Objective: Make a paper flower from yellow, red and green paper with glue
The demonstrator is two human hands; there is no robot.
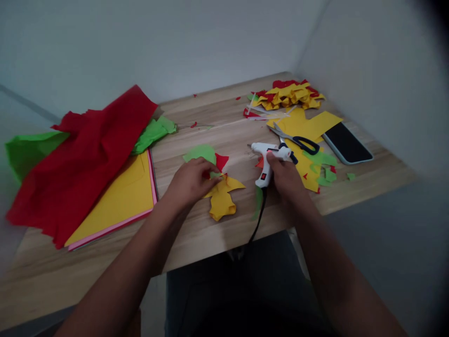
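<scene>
My right hand (288, 180) is closed around a white hot glue gun (265, 164), its nozzle pointing left and its black cord running down over the table edge. Left of it, my left hand (192, 180) has its thumb and fingers pinched at the upper edge of a yellow paper flower (222, 201) with pointed and curled petals. Those fingertips partly hide the flower's top. Just behind the left hand lie a rounded green paper piece (201, 152) and a small red paper piece (221, 162).
Dark-handled scissors (298, 140) rest on yellow paper (324, 124) beside a phone (348, 142). Farther back are folded yellow strips (289, 96) and clear glue sticks (270, 116). Red crepe paper (94, 154) covers stacked yellow sheets (122, 199) at left. Green scraps (328, 175) lie right.
</scene>
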